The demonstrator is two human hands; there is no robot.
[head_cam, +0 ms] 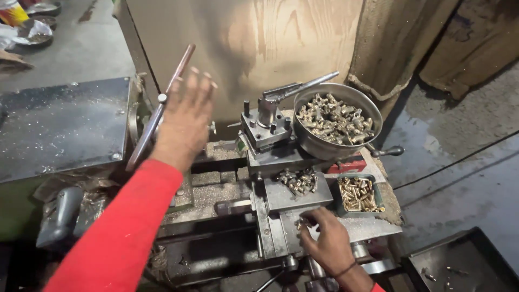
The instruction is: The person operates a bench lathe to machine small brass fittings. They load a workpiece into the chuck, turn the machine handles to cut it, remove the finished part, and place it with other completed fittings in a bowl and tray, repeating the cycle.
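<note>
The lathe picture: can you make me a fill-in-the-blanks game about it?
1. The round metal bowl is full of small ____-coloured metal parts.
2. The left hand is raised with its fingers ____, beside a long lever.
3. The right hand rests its fingers on the lathe's flat metal ____.
4. The person's sleeve is ____.

Missing words: brass; spread; slide; red

Round metal bowl [316, 141] heaped with brass fittings, green tray [380, 190] of small brass pieces, plywood board [243, 43], dark tray [459, 265] lower right.
</note>
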